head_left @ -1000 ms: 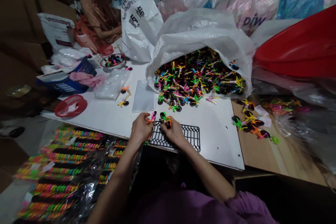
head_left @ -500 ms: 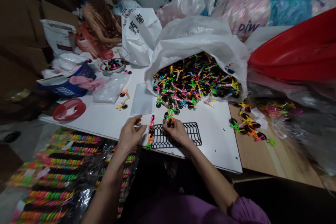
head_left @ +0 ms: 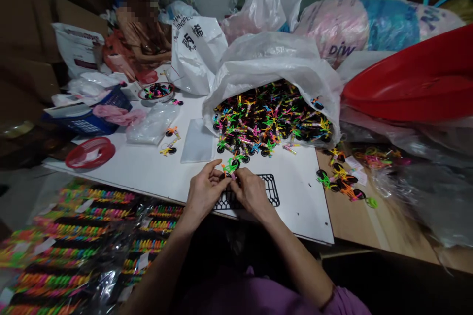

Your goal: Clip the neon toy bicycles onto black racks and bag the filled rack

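Left hand [head_left: 205,192] and right hand [head_left: 252,191] meet fingertip to fingertip, both pinched on a small green toy bicycle [head_left: 232,165]. It is held just above the far-left corner of the black grid tray [head_left: 272,191], at the near edge of the bench [head_left: 155,167]. Risk, as judged: the grip is on thin plastic only, so a slip could drop the bicycle off the near edge, or flick it into the loose heap spilling from the bag [head_left: 281,59] just beyond.
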Demonstrator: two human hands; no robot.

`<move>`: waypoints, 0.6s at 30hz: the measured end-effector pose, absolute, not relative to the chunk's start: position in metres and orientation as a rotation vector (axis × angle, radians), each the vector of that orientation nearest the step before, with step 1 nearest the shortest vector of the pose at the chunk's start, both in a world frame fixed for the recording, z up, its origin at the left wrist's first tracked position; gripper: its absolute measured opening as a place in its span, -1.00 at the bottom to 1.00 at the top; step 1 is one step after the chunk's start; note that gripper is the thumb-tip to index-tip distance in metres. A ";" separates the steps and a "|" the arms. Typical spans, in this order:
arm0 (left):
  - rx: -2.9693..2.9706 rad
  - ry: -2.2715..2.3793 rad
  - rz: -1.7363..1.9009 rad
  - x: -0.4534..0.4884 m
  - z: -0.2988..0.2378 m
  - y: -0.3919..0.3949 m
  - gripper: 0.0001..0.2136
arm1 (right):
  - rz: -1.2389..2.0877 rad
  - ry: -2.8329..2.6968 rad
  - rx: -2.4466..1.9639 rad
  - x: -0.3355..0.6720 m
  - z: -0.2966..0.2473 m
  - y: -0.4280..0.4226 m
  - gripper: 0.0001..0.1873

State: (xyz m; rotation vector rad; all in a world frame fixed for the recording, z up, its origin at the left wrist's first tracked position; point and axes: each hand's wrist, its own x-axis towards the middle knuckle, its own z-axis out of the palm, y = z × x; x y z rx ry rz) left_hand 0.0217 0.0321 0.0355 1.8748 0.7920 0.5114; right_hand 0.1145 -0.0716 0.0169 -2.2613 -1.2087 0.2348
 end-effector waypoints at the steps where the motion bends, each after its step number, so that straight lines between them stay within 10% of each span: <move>1: 1.971 0.857 0.559 0.020 0.037 0.030 -0.48 | 0.229 -1.215 -2.283 0.111 0.020 -0.071 -0.86; 18: 2.600 0.329 0.358 -0.002 0.027 0.084 -0.75 | 0.453 -1.010 -1.894 0.110 -0.047 -0.028 -0.85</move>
